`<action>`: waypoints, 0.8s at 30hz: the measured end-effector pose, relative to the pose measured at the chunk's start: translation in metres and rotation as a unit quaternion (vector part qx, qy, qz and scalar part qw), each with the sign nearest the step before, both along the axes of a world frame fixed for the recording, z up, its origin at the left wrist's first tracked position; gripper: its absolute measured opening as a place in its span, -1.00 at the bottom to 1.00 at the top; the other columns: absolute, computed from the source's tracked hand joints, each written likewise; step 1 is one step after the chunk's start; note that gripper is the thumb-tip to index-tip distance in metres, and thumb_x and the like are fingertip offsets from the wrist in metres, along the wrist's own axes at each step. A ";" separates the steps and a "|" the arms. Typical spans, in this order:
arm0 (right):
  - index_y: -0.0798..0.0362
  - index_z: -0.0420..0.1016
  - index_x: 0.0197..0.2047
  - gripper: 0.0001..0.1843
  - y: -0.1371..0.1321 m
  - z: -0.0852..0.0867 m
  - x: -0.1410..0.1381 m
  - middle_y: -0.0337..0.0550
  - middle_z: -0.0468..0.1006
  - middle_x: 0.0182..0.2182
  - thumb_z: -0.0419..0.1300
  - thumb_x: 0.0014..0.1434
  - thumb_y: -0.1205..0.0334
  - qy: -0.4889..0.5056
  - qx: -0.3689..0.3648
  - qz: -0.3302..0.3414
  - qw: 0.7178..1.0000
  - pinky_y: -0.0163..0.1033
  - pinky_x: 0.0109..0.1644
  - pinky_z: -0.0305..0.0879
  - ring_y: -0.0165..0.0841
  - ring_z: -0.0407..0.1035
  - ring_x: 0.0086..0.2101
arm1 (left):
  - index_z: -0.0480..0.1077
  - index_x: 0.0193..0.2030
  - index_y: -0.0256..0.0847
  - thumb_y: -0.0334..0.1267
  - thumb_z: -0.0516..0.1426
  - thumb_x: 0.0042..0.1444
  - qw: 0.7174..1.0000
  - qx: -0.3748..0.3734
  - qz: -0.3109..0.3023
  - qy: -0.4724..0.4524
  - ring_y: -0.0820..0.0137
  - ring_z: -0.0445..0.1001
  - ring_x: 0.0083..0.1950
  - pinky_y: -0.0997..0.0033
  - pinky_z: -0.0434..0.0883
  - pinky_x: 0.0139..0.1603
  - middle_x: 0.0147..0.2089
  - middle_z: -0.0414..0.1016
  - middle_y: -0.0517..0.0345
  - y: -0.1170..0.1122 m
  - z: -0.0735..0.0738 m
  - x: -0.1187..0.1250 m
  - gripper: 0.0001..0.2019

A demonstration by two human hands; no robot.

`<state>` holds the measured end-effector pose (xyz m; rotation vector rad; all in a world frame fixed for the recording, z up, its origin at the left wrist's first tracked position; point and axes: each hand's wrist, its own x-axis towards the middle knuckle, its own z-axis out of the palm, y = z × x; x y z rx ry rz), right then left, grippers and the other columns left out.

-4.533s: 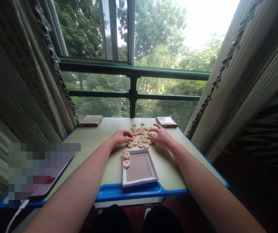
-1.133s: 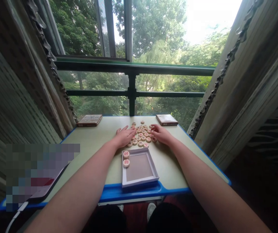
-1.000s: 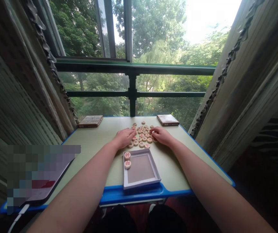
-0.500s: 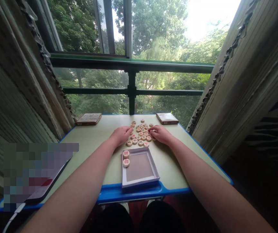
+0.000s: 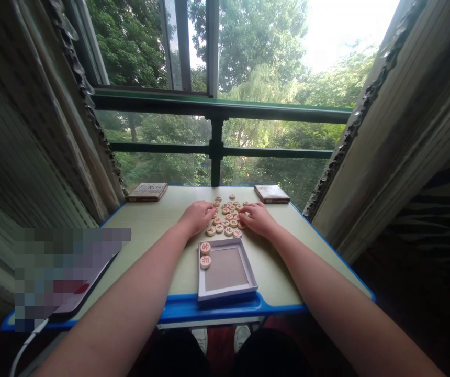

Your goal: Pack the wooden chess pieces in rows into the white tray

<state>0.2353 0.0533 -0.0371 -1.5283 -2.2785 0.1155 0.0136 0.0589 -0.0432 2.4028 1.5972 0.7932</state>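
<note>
Round wooden xiangqi pieces [image 5: 229, 217] with red and black characters lie loosely grouped at the middle of the table. My left hand [image 5: 198, 215] rests at the left edge of the group, its fingers curled together against a piece; whether one is held is hidden. On the opposite edge my right hand [image 5: 259, 215] has bent fingers somewhat apart, their tips touching or over pieces. Nearer me lies an open shallow white box [image 5: 250, 262]. Along its left side sit two red-marked pieces, one [image 5: 205, 248] in the far corner and one [image 5: 205, 262] just below.
Two flat boxes stand at the far corners, one left [image 5: 147, 192] and one right [image 5: 272, 193]. A partly blurred device [image 5: 91, 283] with a white cable [image 5: 24, 348] lies at the left. The table [image 5: 311, 262] has a blue rim; curtains flank it.
The view has shifted slightly. My right hand has moved a little left over the group, covering more pieces there. My left hand stays nearly in place; the two pieces in the box are unchanged.
</note>
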 end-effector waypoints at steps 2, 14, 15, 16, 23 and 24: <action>0.05 0.56 -0.21 -0.67 0.002 0.000 0.001 -0.06 0.51 -0.12 0.02 0.18 0.09 0.009 0.003 -0.030 1.000 -0.18 0.07 0.00 -0.26 0.26 -0.05 | 0.49 -0.32 -0.18 -0.11 -0.03 0.11 0.999 0.030 0.014 0.001 0.24 0.37 -0.01 0.34 0.24 0.08 -0.11 0.51 0.05 -0.001 0.002 -0.001 -0.69; -0.01 0.50 -0.03 -0.62 0.001 -0.004 0.000 -0.11 0.46 -0.01 -0.04 0.22 0.11 0.016 0.005 0.000 1.000 -0.16 0.12 -0.02 -0.26 0.20 0.02 | 0.47 -0.41 -0.19 -0.08 -0.03 0.10 0.998 0.049 0.032 0.010 0.21 0.40 -0.12 0.27 0.28 0.01 -0.26 0.52 0.00 0.002 -0.002 -0.005 -0.67; -0.01 0.49 -0.03 -0.62 0.001 -0.005 0.000 -0.12 0.46 -0.01 -0.05 0.23 0.12 0.008 0.010 0.010 1.000 -0.15 0.13 -0.04 -0.28 0.21 0.02 | 0.47 -0.41 -0.19 -0.09 -0.04 0.10 0.998 0.044 0.034 0.007 0.21 0.40 -0.12 0.28 0.29 0.00 -0.27 0.53 0.00 0.003 -0.003 -0.005 -0.67; -0.01 0.50 -0.04 -0.62 0.002 -0.005 0.000 -0.11 0.47 -0.02 -0.06 0.24 0.13 0.001 0.014 0.010 1.000 -0.15 0.13 -0.04 -0.29 0.22 0.02 | 0.47 -0.41 -0.19 -0.10 -0.04 0.10 0.998 0.040 0.039 0.000 0.22 0.41 -0.13 0.29 0.29 -0.02 -0.27 0.53 -0.01 0.003 -0.003 -0.006 -0.68; -0.03 0.54 -0.12 -0.63 0.007 -0.007 0.007 -0.08 0.51 -0.11 -0.03 0.19 0.06 0.007 -0.007 -0.073 0.997 -0.14 0.06 0.07 -0.23 0.26 -0.07 | 0.48 -0.41 -0.20 -0.17 -0.02 0.07 0.996 0.025 0.061 -0.054 0.21 0.45 -0.14 0.30 0.31 -0.08 -0.26 0.53 -0.02 0.005 -0.003 -0.008 -0.73; -0.02 0.55 -0.16 -0.65 0.007 -0.007 0.007 -0.08 0.53 -0.13 0.00 0.17 0.07 0.023 -0.008 -0.084 0.996 -0.14 0.05 0.08 -0.22 0.26 -0.07 | 0.48 -0.40 -0.20 -0.19 -0.02 0.07 0.995 0.018 0.073 -0.071 0.21 0.45 -0.15 0.31 0.32 -0.09 -0.26 0.53 -0.01 0.005 -0.002 -0.009 -0.73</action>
